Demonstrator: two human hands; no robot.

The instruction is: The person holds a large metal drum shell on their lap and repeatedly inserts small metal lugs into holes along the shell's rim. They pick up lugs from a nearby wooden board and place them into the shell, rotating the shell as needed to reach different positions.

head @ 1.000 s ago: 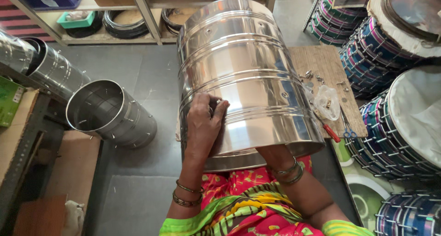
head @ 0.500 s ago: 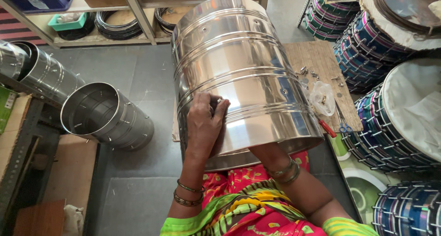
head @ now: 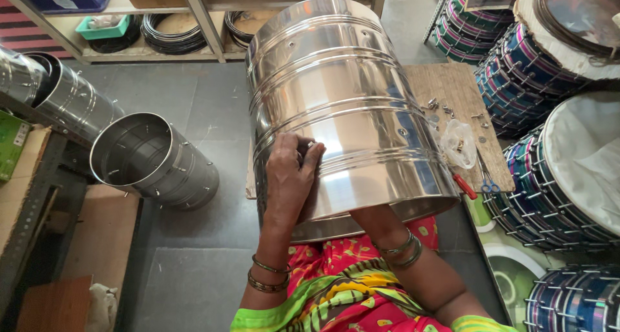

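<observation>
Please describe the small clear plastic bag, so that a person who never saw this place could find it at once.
Start at the big shiny steel drum shell under the left hand. To its right, a wooden board lies on the floor. The plastic bag sits on that board, among loose metal bits; it is the only soft, crumpled, see-through thing there.

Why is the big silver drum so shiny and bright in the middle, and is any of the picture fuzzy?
Head view: light bounces off the steel drum shell as white glare beside the left hand; the curved metal smears reflections into streaks. The picture stays sharp around the hand, though the edges bend a little like a wide lens. The right hand is hidden inside the shell.
</observation>
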